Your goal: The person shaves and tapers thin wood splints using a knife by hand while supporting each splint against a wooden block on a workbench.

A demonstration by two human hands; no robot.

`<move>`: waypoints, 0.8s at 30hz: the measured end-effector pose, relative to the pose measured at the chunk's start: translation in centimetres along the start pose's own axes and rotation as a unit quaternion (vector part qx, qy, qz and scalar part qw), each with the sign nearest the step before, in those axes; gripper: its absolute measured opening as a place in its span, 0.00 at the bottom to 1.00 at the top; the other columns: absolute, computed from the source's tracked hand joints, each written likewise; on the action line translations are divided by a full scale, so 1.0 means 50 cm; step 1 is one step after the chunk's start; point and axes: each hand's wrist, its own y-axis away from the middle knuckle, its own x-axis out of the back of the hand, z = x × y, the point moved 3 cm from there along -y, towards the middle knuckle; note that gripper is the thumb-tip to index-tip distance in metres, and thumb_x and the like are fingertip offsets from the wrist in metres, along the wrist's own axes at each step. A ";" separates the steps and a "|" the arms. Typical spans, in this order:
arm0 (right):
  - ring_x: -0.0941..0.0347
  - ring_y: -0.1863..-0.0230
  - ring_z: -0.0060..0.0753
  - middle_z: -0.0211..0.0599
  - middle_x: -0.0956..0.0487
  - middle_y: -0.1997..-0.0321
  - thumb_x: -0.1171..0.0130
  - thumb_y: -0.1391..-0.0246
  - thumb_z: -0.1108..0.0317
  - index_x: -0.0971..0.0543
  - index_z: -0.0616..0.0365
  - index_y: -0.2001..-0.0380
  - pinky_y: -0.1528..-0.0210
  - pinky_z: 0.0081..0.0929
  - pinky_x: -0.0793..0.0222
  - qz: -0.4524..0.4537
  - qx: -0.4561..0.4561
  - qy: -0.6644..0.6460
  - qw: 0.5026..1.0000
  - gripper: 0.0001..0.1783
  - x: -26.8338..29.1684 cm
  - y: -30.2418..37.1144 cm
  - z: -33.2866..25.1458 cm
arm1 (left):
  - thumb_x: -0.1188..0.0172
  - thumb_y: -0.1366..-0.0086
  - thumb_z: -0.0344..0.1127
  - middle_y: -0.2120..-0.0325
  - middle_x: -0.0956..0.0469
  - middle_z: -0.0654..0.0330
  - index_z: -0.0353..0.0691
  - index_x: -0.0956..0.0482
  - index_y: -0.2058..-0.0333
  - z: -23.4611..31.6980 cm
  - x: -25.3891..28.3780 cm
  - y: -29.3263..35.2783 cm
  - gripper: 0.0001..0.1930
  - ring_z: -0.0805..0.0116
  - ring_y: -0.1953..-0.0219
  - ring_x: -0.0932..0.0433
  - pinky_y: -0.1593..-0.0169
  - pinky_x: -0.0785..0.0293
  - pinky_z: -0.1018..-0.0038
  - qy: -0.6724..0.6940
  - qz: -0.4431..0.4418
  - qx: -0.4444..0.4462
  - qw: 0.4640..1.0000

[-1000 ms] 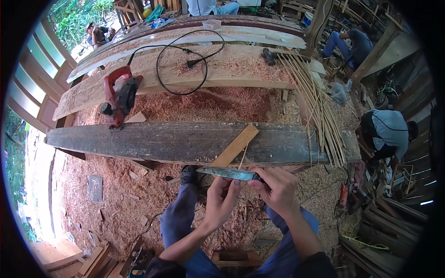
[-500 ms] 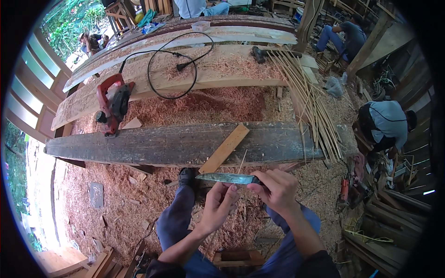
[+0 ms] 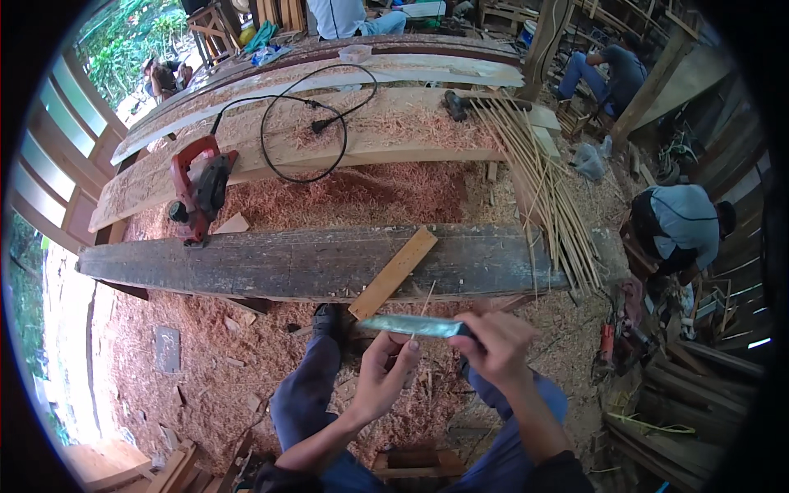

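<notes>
Right hand [image 3: 501, 345] gripping the knife [image 3: 411, 326] handle, left hand [image 3: 386, 378] pinching a thin sliver [image 3: 425, 300] at the blade, both unmoved from a moment earlier; whittling continues above the dark plank [image 3: 312, 263].

I see no labels, signs or screens anywhere around me. The only things close to packaging are two. One is a crumpled, pale translucent plastic bag [image 3: 588, 159] lying on the sawdust-strewn ground at my right, just past the far end of the bundle of thin bamboo strips [image 3: 542, 189]. The other is a small clear plastic tub [image 3: 355, 53], round-cornered, sitting on the pale plank [image 3: 329, 78] far ahead of me. I can't make out any contents in either.
</notes>
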 end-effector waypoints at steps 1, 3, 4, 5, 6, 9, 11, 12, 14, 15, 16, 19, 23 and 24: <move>0.36 0.87 0.22 0.23 0.33 0.87 0.39 0.38 0.44 0.16 0.51 0.68 0.83 0.26 0.43 -0.033 0.021 0.013 0.999 0.21 -0.010 -0.001 -0.012 | 0.47 0.23 0.36 0.75 0.31 0.70 0.38 0.31 0.59 0.001 -0.005 0.002 0.07 0.85 0.77 0.36 0.75 0.38 0.82 0.023 0.001 -0.004 1.000; 0.35 0.84 0.26 0.25 0.31 0.84 0.37 0.41 0.45 0.16 0.53 0.67 0.82 0.28 0.43 -0.078 0.015 0.008 0.997 0.21 -0.022 -0.001 -0.032 | 0.47 0.23 0.36 0.75 0.31 0.68 0.37 0.31 0.56 -0.001 0.002 0.007 0.08 0.84 0.78 0.36 0.76 0.37 0.81 0.062 -0.010 0.001 0.998; 0.35 0.84 0.26 0.25 0.31 0.84 0.37 0.41 0.45 0.16 0.53 0.67 0.82 0.28 0.43 -0.079 0.015 0.009 0.997 0.21 -0.021 0.001 -0.029 | 0.47 0.23 0.36 0.75 0.31 0.68 0.37 0.31 0.56 0.000 -0.001 0.006 0.08 0.84 0.78 0.36 0.76 0.37 0.81 0.064 -0.010 0.002 0.998; 0.35 0.84 0.26 0.25 0.31 0.84 0.37 0.41 0.45 0.16 0.53 0.67 0.82 0.29 0.43 -0.074 0.016 0.006 0.997 0.21 -0.020 0.004 -0.024 | 0.47 0.23 0.36 0.75 0.31 0.68 0.38 0.31 0.57 0.004 -0.004 0.006 0.08 0.84 0.79 0.37 0.76 0.38 0.81 0.056 -0.021 0.006 0.998; 0.35 0.84 0.26 0.25 0.31 0.84 0.37 0.41 0.45 0.16 0.53 0.67 0.82 0.29 0.44 -0.070 0.018 0.004 0.997 0.21 -0.017 0.006 -0.020 | 0.47 0.23 0.36 0.75 0.32 0.68 0.38 0.31 0.57 0.005 -0.007 0.006 0.08 0.84 0.79 0.38 0.77 0.39 0.81 0.049 -0.032 0.010 0.998; 0.35 0.84 0.26 0.25 0.31 0.84 0.37 0.41 0.44 0.16 0.53 0.67 0.82 0.30 0.44 -0.061 0.032 0.019 0.997 0.21 -0.010 -0.002 -0.015 | 0.48 0.23 0.36 0.76 0.33 0.68 0.39 0.33 0.59 0.002 0.003 0.010 0.07 0.85 0.81 0.40 0.78 0.41 0.81 0.079 -0.065 0.028 0.994; 0.34 0.84 0.26 0.25 0.30 0.84 0.37 0.41 0.44 0.16 0.53 0.67 0.82 0.30 0.44 -0.055 0.040 0.043 0.997 0.21 -0.003 0.000 -0.012 | 0.48 0.23 0.37 0.77 0.34 0.68 0.40 0.33 0.60 0.007 -0.001 0.010 0.08 0.85 0.81 0.42 0.79 0.43 0.81 0.099 -0.070 0.041 0.992; 0.34 0.84 0.26 0.24 0.30 0.84 0.37 0.41 0.44 0.16 0.53 0.67 0.82 0.30 0.43 -0.048 0.048 0.064 0.996 0.21 0.001 0.000 -0.011 | 0.49 0.22 0.37 0.77 0.36 0.68 0.40 0.34 0.61 0.010 -0.003 0.011 0.08 0.85 0.82 0.43 0.79 0.45 0.80 0.118 -0.072 0.053 0.989; 0.33 0.84 0.26 0.24 0.29 0.83 0.37 0.41 0.44 0.16 0.52 0.67 0.81 0.30 0.42 -0.002 0.014 0.064 0.998 0.21 0.034 -0.012 0.021 | 0.50 0.22 0.37 0.78 0.39 0.69 0.41 0.35 0.61 0.024 0.004 0.023 0.08 0.84 0.81 0.45 0.79 0.47 0.80 0.129 -0.079 0.050 0.987; 0.33 0.83 0.26 0.24 0.28 0.83 0.37 0.41 0.44 0.16 0.52 0.67 0.81 0.29 0.42 0.043 -0.019 0.065 0.997 0.21 0.051 -0.018 0.034 | 0.52 0.21 0.37 0.79 0.43 0.71 0.42 0.36 0.61 0.029 0.003 0.027 0.08 0.83 0.81 0.48 0.80 0.50 0.80 0.141 -0.088 0.047 0.985; 0.33 0.83 0.26 0.24 0.28 0.83 0.37 0.41 0.44 0.16 0.52 0.67 0.81 0.29 0.42 0.044 -0.015 0.065 0.997 0.21 0.051 -0.015 0.031 | 0.52 0.21 0.37 0.79 0.43 0.71 0.42 0.36 0.61 0.025 -0.002 0.020 0.08 0.83 0.81 0.48 0.80 0.50 0.80 0.142 -0.088 0.043 0.985; 0.32 0.83 0.31 0.27 0.30 0.84 0.37 0.42 0.43 0.15 0.53 0.68 0.80 0.32 0.41 -0.050 0.020 0.003 0.999 0.22 0.000 0.015 -0.015 | 0.52 0.21 0.38 0.79 0.43 0.71 0.43 0.36 0.61 0.012 0.004 0.015 0.08 0.82 0.81 0.47 0.79 0.50 0.80 0.125 -0.067 0.058 0.988; 0.33 0.84 0.32 0.27 0.33 0.85 0.38 0.42 0.43 0.15 0.52 0.68 0.80 0.32 0.41 -0.070 0.008 -0.020 0.997 0.22 -0.020 0.003 -0.037 | 0.51 0.21 0.37 0.77 0.39 0.70 0.39 0.32 0.55 0.005 -0.001 0.022 0.08 0.82 0.79 0.45 0.77 0.47 0.80 0.142 -0.079 0.115 0.980; 0.33 0.84 0.32 0.27 0.33 0.85 0.38 0.42 0.43 0.15 0.52 0.68 0.80 0.32 0.41 -0.071 0.009 -0.021 0.997 0.22 -0.018 0.002 -0.035 | 0.51 0.21 0.37 0.76 0.39 0.70 0.39 0.32 0.55 0.005 -0.002 0.023 0.08 0.82 0.79 0.45 0.77 0.47 0.80 0.132 -0.062 0.103 0.984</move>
